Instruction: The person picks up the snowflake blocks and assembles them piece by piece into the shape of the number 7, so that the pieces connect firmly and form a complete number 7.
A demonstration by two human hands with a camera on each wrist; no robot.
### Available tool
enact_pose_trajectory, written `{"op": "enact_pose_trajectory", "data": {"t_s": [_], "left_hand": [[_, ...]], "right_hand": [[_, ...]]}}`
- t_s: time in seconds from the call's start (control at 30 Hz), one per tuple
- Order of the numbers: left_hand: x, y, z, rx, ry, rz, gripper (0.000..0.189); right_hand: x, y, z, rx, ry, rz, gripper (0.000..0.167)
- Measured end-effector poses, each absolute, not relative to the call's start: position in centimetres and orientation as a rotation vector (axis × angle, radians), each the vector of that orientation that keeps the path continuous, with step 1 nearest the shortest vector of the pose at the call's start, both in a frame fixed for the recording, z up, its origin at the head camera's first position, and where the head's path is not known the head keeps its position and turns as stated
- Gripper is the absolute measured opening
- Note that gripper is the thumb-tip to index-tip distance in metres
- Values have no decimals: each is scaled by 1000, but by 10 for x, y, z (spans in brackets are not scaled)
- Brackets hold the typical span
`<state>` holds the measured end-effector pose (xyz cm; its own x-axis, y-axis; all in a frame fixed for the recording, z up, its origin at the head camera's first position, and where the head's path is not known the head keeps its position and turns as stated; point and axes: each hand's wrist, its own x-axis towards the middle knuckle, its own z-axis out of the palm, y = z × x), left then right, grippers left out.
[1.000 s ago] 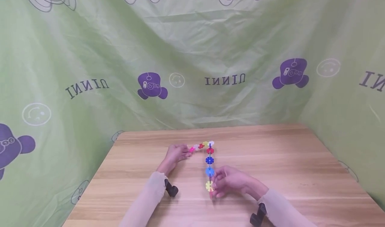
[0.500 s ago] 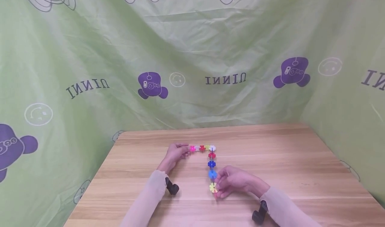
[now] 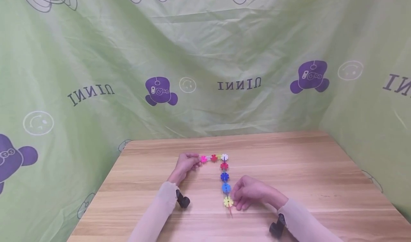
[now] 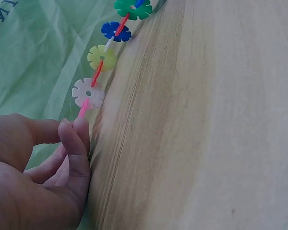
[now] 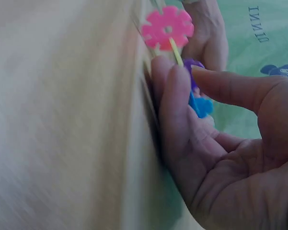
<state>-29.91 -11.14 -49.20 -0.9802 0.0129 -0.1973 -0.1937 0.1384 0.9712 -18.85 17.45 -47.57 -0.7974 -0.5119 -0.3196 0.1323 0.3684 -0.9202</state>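
A chain of interlocking snowflake discs [image 3: 224, 177] lies over the table in an angled line, with a short arm at the back and a longer one running toward me. My left hand [image 3: 188, 163] pinches the pink end disc [image 3: 203, 159] between thumb and fingertips; the left wrist view shows a white disc [image 4: 88, 93] just beyond. At the near end, my right hand [image 3: 252, 193] pinches the edge of the yellow disc [image 3: 228, 201]. Past those fingertips, the right wrist view shows a pink disc [image 5: 167, 28] slotted onto it, with blue and purple discs partly hidden behind the fingers.
The wooden table [image 3: 305, 170] spreads on both sides of the chain. Green printed cloth [image 3: 205, 56] hangs behind it and at the sides. A black wrist camera [image 3: 183, 199] sits on the left sleeve, another [image 3: 277, 226] on the right.
The back arm of the chain has come down toward me and straightened, making a squarer corner. The near end has shifted slightly right, and the right fingers have drawn back to the yellow disc's edge.
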Motion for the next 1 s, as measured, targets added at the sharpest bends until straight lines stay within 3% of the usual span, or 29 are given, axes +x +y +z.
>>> {"op": "enact_pose_trajectory", "data": {"t_s": [0.43,1.0], "left_hand": [[-301,-115,-495,-163,2245,1954,25],[-300,-116,-496,-171,2224,1952,22]], "right_hand": [[-229,164,-482,-152,2041,-1669,21],[-235,164,-489,-71,2020,-1719,22]]}}
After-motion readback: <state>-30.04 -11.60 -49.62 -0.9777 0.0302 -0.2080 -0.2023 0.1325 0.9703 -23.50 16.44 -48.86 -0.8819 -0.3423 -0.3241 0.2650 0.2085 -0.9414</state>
